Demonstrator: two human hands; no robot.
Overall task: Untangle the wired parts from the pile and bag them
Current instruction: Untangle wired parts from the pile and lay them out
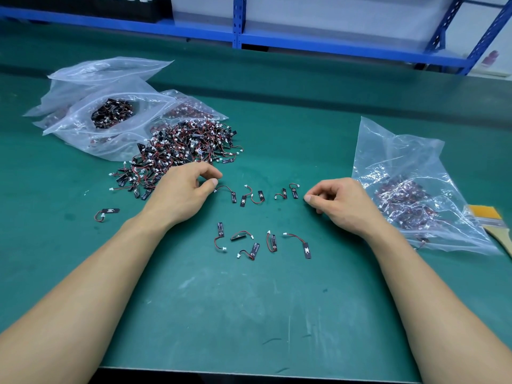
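Observation:
A tangled pile of small black wired parts (180, 151) with red-black leads and white plugs lies at the left of the green mat. Separated parts lie in two rows: an upper row (256, 195) and a lower row (263, 243). My left hand (181, 191) rests by the pile's near edge with its fingers curled. Its thumb tip sits just above the white plug of the upper row's leftmost part (225, 191), with nothing held between the fingers. My right hand (339, 202) rests curled at the row's right end, holding nothing. A clear bag (401, 167) with parts in it lies right of it.
Several clear bags (110, 106), some with parts in them, lie behind the pile. One stray part (106, 213) lies left of my left wrist. A paintbrush (491, 223) sits at the right edge. Blue shelving (238, 23) stands behind the table.

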